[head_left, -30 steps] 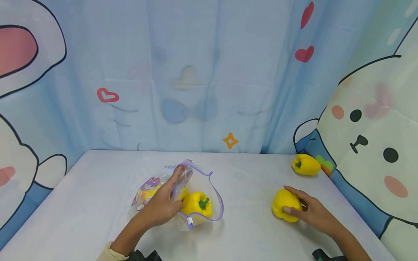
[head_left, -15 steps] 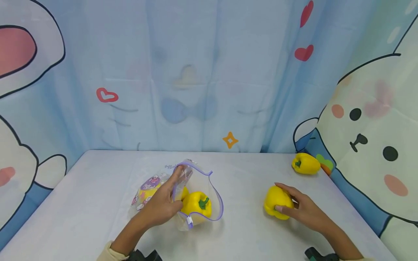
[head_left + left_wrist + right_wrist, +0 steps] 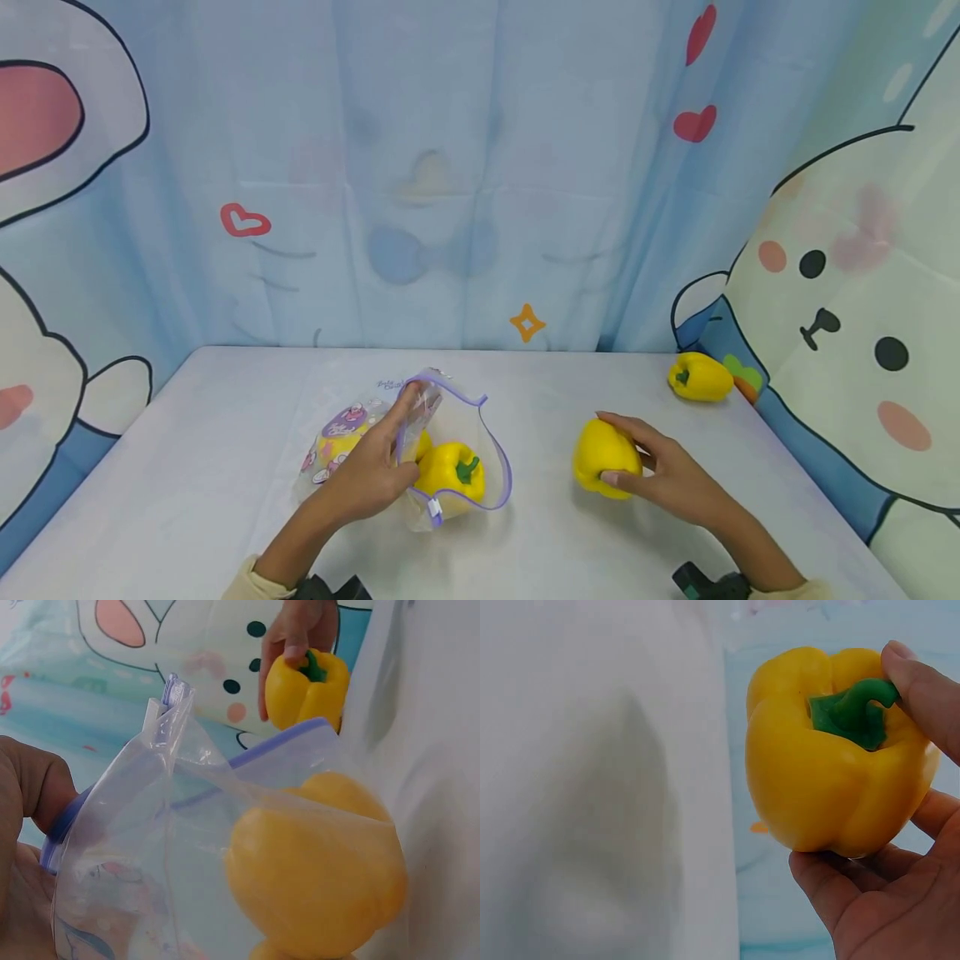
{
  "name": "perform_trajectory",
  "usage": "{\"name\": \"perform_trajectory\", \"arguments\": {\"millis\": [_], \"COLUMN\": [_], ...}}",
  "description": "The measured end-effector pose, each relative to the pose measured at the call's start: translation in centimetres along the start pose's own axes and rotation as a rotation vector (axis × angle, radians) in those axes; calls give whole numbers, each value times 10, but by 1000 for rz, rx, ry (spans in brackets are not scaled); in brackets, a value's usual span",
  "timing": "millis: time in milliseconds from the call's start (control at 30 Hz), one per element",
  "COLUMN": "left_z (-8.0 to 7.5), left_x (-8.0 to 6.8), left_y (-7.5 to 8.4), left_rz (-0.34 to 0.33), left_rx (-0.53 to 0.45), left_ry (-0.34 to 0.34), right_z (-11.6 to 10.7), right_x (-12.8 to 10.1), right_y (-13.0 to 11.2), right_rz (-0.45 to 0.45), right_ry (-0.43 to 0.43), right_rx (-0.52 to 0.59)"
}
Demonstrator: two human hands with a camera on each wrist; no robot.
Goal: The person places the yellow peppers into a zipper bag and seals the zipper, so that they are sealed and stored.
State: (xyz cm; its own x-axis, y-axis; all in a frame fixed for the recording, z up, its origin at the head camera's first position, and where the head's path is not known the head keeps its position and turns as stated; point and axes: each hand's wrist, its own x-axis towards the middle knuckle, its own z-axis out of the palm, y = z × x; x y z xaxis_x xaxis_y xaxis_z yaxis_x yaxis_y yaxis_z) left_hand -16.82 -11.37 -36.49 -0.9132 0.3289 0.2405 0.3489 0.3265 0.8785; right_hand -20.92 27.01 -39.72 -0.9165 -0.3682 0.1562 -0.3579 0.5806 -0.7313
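A clear zip bag with a purple rim lies open on the white table, mouth facing right. My left hand pinches its rim and holds the mouth up. Inside lie yellow peppers, one pressing against the clear wall. My right hand grips another yellow pepper with a green stem, just above the table to the right of the bag's mouth. That held pepper shows beyond the bag in the left wrist view.
A further yellow pepper lies at the table's back right corner, against the cartoon rabbit cloth. A blue curtain with hearts closes off the back. Bare tabletop stretches between the bag and the held pepper.
My right hand has carried its yellow pepper leftward, toward the bag's open mouth. The left hand and the bag have stayed where they were.
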Motion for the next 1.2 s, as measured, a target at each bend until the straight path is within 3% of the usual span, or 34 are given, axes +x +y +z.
{"name": "perform_trajectory", "arguments": {"millis": [333,767,1200], "left_z": [1,0,1], "left_x": [1,0,-1], "left_y": [-1,1,-2], "left_rz": [18,30,50], "left_rx": [4,-4,19], "left_ry": [-9,-24,-38], "right_z": [14,30,45], "right_x": [9,19,27], "right_y": [-34,-70,-91], "right_rz": [-125,-241,-350], "right_ry": [-22,-90,-193], "right_rx": [46,191,310]}}
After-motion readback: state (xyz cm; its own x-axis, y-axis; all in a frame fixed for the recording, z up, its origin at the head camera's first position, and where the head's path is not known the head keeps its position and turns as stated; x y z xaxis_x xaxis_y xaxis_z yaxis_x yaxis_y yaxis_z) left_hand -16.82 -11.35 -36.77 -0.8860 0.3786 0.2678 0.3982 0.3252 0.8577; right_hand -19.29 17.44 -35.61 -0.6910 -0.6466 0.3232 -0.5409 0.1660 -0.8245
